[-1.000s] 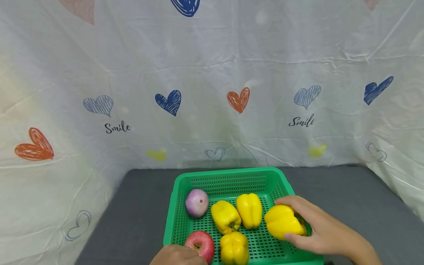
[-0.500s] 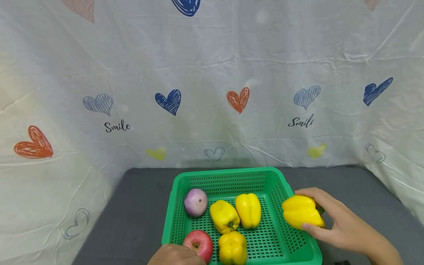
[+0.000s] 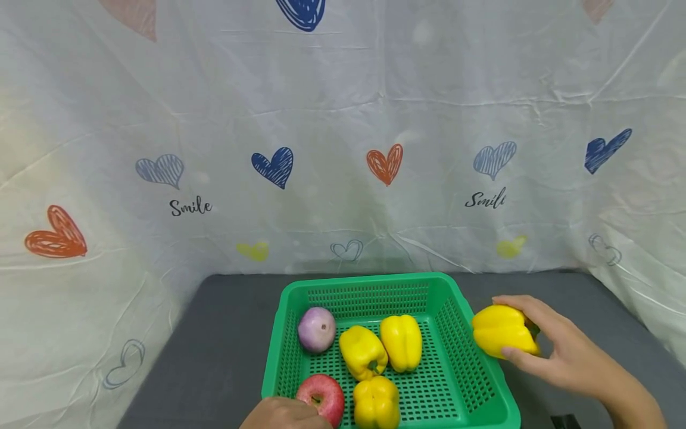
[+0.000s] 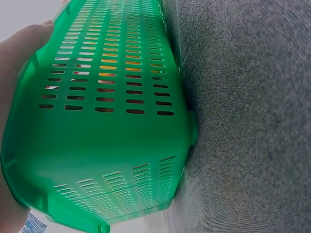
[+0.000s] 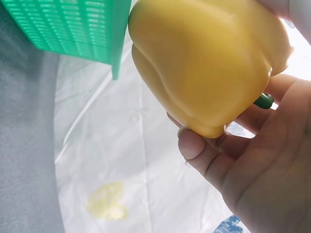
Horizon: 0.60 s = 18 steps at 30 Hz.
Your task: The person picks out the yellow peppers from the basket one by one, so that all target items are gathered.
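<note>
My right hand (image 3: 570, 351) holds a yellow bell pepper (image 3: 502, 330) by its stem end, thumb on the near side and fingers over the far side. The pepper is up at the right rim of the green basket (image 3: 370, 279), overlapping it in the head view. In the right wrist view its green stem (image 5: 264, 101) points toward the palm. My left hand (image 3: 286, 414) grips the basket's near left rim; the left wrist view shows its thumb (image 4: 31, 41) along that rim. In the basket lie a red apple (image 3: 323, 396), a purple onion (image 3: 317, 329) and yellow peppers (image 3: 402, 342).
The basket stands on a dark grey table (image 3: 230, 333). A white curtain (image 3: 321, 119) printed with hearts hangs behind and along both sides. A small black object (image 3: 565, 422) shows at the bottom edge, below the right hand.
My right hand has carried the yellow pepper up and to the right, from inside the basket to its right rim. The left hand has stayed at the near left rim.
</note>
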{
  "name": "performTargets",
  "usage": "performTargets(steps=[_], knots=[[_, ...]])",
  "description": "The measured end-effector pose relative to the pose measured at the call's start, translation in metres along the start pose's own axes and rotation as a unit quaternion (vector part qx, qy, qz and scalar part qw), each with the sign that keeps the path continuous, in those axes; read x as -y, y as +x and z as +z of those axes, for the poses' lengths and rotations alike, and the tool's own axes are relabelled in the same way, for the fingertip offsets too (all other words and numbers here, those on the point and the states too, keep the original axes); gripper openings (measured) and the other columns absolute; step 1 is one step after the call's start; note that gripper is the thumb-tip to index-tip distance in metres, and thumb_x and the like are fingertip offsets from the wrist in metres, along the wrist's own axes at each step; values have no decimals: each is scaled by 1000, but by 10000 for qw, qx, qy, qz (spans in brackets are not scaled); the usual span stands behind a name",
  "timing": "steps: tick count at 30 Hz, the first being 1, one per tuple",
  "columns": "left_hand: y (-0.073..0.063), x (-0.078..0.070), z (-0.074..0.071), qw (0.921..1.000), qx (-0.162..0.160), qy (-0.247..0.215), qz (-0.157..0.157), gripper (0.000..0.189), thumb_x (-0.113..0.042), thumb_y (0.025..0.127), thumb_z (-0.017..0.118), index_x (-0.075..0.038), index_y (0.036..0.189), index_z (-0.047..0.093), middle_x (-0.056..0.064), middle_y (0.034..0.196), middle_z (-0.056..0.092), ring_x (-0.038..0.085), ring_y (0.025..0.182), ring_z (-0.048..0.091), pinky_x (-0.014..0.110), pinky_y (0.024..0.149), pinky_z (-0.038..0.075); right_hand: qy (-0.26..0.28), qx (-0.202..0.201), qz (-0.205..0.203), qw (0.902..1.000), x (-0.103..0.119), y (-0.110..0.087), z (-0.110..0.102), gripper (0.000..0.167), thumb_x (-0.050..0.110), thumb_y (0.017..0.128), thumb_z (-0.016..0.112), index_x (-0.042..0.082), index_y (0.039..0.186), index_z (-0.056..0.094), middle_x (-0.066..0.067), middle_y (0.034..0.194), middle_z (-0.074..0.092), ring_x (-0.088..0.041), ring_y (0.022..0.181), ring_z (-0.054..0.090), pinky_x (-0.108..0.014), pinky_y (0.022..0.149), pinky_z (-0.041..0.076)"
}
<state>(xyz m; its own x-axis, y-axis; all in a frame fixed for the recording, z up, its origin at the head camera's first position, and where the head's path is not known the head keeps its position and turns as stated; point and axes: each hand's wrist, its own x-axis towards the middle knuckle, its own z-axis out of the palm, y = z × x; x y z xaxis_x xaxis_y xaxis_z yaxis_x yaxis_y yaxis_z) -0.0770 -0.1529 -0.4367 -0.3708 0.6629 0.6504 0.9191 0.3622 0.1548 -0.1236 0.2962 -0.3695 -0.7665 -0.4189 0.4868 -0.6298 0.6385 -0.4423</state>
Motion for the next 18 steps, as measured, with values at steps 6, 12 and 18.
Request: performTargets(steps=[6,12,18], knots=[[-1,1,-1,9999,94,-116,-38,19,-25,98,67,-33,84,57,-21,69,36,-9,61,26,8,55,22,33,-134,390,9991,-6,1,0,85,3,74,87,11,144,39,1,126,51,-7,91,50,-17,72,41],[-2,2,-1,9997,122,-174,-74,20,-23,97,68,-33,83,57,-21,69,35,-9,61,26,8,55,22,32,-94,495,9987,-14,4,1,73,3,74,87,8,132,43,0,115,52,-8,83,50,-23,63,45],[-3,2,-1,9997,170,-124,-96,26,-24,100,64,-32,79,50,-18,67,27,-7,60,19,12,52,17,25,-46,244,9997,-21,7,0,70,2,72,88,9,131,50,1,109,53,-9,79,50,-25,59,46]])
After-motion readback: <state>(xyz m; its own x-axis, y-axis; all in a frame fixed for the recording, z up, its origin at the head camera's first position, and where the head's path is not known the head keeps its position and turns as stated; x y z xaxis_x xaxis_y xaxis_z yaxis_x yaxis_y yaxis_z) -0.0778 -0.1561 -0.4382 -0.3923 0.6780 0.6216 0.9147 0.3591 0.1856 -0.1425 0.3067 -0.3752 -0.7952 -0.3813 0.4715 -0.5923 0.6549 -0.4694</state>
